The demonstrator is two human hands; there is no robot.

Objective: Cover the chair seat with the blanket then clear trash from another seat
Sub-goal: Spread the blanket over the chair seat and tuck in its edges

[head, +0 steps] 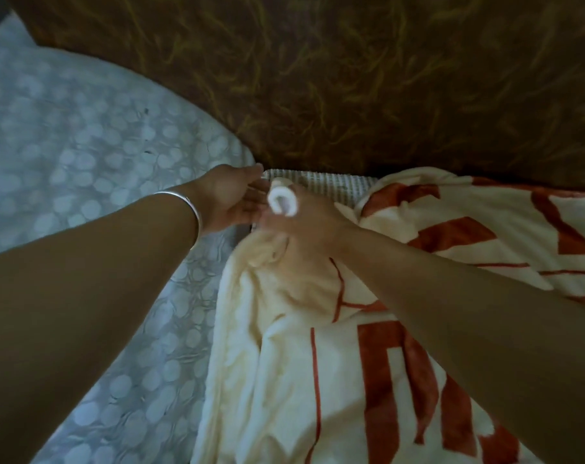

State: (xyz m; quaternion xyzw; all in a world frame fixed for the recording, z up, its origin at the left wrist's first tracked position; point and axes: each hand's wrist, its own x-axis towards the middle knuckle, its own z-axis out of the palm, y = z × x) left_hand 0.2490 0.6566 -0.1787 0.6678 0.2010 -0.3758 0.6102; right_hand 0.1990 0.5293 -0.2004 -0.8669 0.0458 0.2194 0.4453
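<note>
A cream blanket (pixel 317 363) with rust-red block shapes lies spread over the seat, filling the lower right. My right hand (pixel 304 222) grips a bunched corner of it near the back left of the seat, a roll of fabric sticking up through its fingers. My left hand (pixel 230 195), with a silver bangle on its wrist, reaches in beside it, fingers straight and palm turned toward the right hand. A strip of bare striped seat (pixel 321 184) shows just behind the hands.
The brown backrest (pixel 351 78) with a yellow swirl pattern rises behind the seat. A pale blue-grey spotted floor (pixel 66 145) fills the left side, running along the blanket's left edge.
</note>
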